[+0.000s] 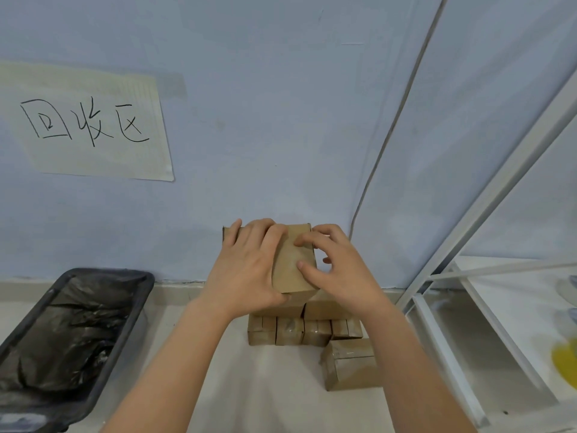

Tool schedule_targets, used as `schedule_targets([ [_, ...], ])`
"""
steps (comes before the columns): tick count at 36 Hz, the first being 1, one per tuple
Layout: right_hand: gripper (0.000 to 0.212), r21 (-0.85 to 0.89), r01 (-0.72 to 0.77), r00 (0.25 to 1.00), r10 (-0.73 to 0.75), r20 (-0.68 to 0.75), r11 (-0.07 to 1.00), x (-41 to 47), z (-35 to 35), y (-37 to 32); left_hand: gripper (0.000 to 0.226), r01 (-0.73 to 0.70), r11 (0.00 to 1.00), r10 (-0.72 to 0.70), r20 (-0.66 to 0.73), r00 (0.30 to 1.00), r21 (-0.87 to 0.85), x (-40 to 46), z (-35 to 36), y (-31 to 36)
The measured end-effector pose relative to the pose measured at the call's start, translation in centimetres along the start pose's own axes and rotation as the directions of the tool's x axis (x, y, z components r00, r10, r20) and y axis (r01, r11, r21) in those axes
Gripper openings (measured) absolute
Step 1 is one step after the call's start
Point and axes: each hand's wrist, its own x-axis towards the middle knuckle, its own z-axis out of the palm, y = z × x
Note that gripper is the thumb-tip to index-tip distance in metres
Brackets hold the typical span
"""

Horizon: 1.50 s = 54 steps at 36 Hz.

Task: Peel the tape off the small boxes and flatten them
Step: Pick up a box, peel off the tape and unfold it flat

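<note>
Head view, the only one. Two bare hands raised in front of a pale blue wall (281, 120), both on one small brown cardboard box (295, 260) held in the air above the floor stack. Left hand (246, 270) wraps the box's left side, fingers over the top far edge, thumb under the near bottom corner: closed around it. Right hand (337, 267) rests on the box's top face with fingertips (301, 265) curled and pressing on the surface; whether it pinches tape cannot be told. Below, on the light floor (265, 385), a stack of more small boxes (290, 331) against the wall: a bottom row of roughly five or six taped faces visible, at least two more lying on top, partly hidden by the hands, so the count is uncertain. One separate taped box (349, 364) sits just right and nearer. One black bin (71, 332) with a dark liner at left. One paper sign (90, 126) with handwritten characters on the wall. One white metal shelf frame (468, 276) at right.
</note>
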Motion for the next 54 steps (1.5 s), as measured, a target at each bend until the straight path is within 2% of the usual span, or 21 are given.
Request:
schedule_targets([
  [5,0.019,-0.018,0.030,0.999,-0.030,0.033,0.999,0.1,0.0,0.1,0.087,0.021,1.000,-0.020,0.060,0.998,-0.009,0.1,-0.1,-0.1],
  [8,0.025,-0.008,0.054,0.996,-0.053,0.072,0.999,0.1,0.0,0.0,0.086,0.016,0.999,-0.014,0.081,0.997,-0.030,0.1,-0.2,-0.1],
  [11,0.030,-0.030,0.090,0.989,-0.086,0.118,0.995,-0.1,0.2,-0.3,0.090,0.010,0.999,-0.001,0.156,0.988,-0.053,0.1,-0.6,0.0],
  [15,0.029,-0.015,0.085,0.992,-0.083,0.099,0.996,0.0,0.7,-0.4,0.096,0.085,0.984,-0.044,0.250,0.967,-0.154,0.2,-1.4,0.2],
  [22,0.022,0.216,0.130,0.985,-0.151,0.084,0.968,0.5,1.0,-0.5,0.095,0.214,0.911,-0.068,0.384,0.921,-0.353,0.1,-2.0,0.7],
  [27,0.019,0.335,0.149,0.984,-0.173,0.043,0.930,0.6,0.7,-0.8,0.092,0.285,0.843,-0.081,0.417,0.905,-0.456,0.1,-2.3,0.8],
  [33,0.027,0.375,0.147,0.985,-0.171,0.032,0.915,0.6,0.5,-1.1,0.089,0.329,0.774,-0.072,0.442,0.894,-0.541,0.1,-2.4,0.9],
  [38,0.020,0.405,0.106,0.992,-0.126,0.023,0.908,0.4,0.2,-1.5,0.088,0.331,0.772,-0.070,0.446,0.892,-0.542,0.2,-2.6,1.2],
  [44,0.022,0.441,0.069,0.993,-0.106,0.060,0.895,0.1,-0.1,-1.6,0.085,0.310,0.818,-0.078,0.440,0.895,-0.485,0.2,-2.9,1.1],
  [50,0.023,0.431,0.039,0.980,-0.119,0.160,0.901,0.2,-0.4,-2.0,0.081,0.317,0.791,-0.070,0.438,0.896,-0.523,0.2,-3.1,1.1],
  [54,0.024,0.433,0.028,0.978,-0.114,0.174,0.901,0.1,-0.5,-2.1,0.083,0.323,0.771,-0.063,0.438,0.897,-0.549,0.1,-2.9,1.3],
])
